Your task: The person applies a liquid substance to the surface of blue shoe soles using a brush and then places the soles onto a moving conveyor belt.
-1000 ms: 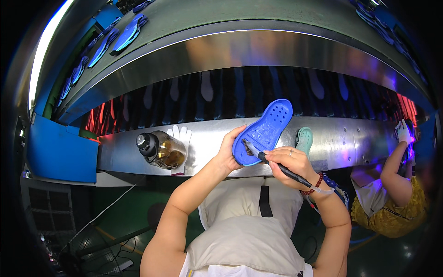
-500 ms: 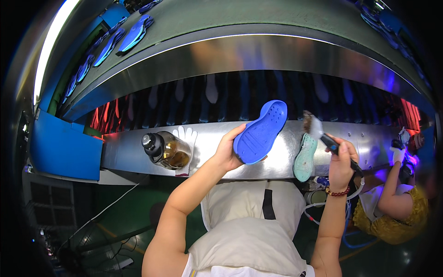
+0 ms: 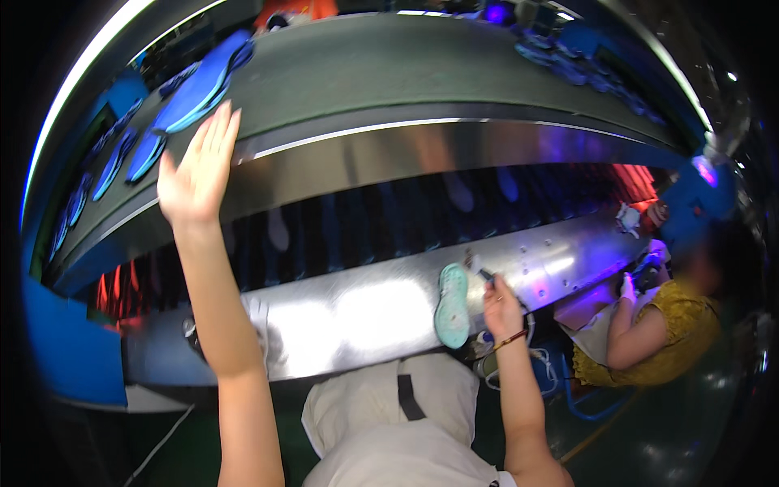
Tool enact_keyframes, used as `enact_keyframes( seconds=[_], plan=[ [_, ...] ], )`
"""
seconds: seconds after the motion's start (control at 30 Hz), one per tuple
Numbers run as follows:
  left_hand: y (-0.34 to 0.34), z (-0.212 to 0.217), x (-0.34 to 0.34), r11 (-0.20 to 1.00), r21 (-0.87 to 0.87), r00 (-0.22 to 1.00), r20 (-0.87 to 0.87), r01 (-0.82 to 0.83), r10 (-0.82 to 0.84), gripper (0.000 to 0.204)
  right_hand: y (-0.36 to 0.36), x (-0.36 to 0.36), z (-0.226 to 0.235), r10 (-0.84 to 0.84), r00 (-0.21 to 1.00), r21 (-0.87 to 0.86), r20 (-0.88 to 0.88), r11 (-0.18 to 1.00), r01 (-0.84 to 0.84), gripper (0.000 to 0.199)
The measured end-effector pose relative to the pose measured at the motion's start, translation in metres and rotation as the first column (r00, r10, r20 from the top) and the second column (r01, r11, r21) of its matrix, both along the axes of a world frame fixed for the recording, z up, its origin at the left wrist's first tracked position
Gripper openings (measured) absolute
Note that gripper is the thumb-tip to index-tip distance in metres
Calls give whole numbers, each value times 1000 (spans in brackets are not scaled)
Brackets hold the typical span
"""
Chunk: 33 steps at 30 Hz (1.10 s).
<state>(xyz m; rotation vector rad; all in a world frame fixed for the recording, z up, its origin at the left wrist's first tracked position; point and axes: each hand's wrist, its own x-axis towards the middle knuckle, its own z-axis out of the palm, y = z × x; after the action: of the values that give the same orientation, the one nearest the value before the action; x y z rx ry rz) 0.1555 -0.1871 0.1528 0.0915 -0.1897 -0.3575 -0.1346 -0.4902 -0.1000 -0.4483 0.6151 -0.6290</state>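
Head view: steel ledge (image 3: 365, 312) beneath upper conveyor belt (image 3: 389, 73).

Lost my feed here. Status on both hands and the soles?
Left hand open, raised at blue sole on the upper belt. Right hand gripping brush beside teal sole. Nothing in the way.

One teal sole (image 3: 452, 307), one brush (image 3: 480, 272), several blue soles (image 3: 199, 85).

My head camera looks down and forward over my arms (fisheye, edges bending); the steel bench (image 3: 365, 312) sits near below me.
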Motion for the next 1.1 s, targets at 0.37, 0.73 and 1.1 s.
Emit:
enact_keyframes(
  seconds=[0.37, 0.73, 1.1],
  plan=[
    [-8, -332, -153, -400, 481, 605, 417, -780, -679, 60, 30, 1, -31, -13, 998, 301, -65, 953, 32, 20],
    [-2, -359, -178, -458, 340, 567, 403, -821, -718, 55, 45, -4, -26, -18, 991, 306, -134, 950, 58, 22],
    [-4, -356, -173, -479, 362, 599, 421, -800, -682, 47, 45, -4, -21, 9, 972, 286, -234, 956, 60, 21]
  ],
)
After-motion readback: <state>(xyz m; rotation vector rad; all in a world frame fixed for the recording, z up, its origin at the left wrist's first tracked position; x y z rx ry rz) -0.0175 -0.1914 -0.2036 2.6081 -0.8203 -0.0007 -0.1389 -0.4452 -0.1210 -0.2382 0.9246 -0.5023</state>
